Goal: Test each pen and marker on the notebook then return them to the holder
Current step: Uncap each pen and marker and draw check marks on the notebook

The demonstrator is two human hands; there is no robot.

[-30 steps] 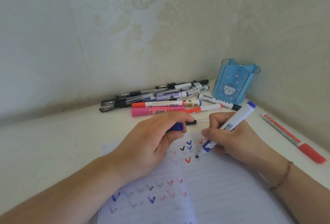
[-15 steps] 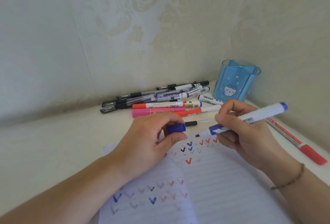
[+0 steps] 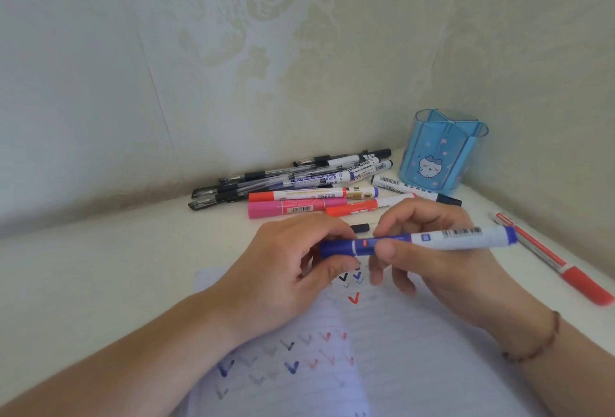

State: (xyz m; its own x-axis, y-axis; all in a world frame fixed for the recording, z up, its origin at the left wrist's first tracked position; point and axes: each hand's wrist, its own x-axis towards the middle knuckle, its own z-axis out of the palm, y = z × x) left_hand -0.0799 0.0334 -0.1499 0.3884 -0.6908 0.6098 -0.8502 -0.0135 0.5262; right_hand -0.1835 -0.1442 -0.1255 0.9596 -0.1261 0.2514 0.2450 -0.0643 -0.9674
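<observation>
From the head camera, the left hand (image 3: 293, 270) is pinching the blue cap (image 3: 336, 248) between thumb and curled fingers, while the right hand (image 3: 432, 260) is gripping the white barrel of the blue whiteboard marker (image 3: 466, 239); the marker is lying level in the air over the far edge of the notebook (image 3: 416, 356). The cap appears to be sitting on the tip, though whether it is fully clicked home is hard to judge.

The marker is looking light, stiff and smooth, so it is probably best held mid-barrel, where the right hand is holding it now, and dropped tail or cap first into the blue holder (image 3: 439, 153), which is standing at the far right corner of the bench (image 3: 116, 267) and showing nothing inside.

A pile of pens and markers (image 3: 299, 183) is lying along the far edge, left of the holder, with one white marker (image 3: 412, 188) just beside the holder's base. A red pen (image 3: 559, 263) is lying near the right edge. The way from the hands to the holder is passing over these, not through them.
</observation>
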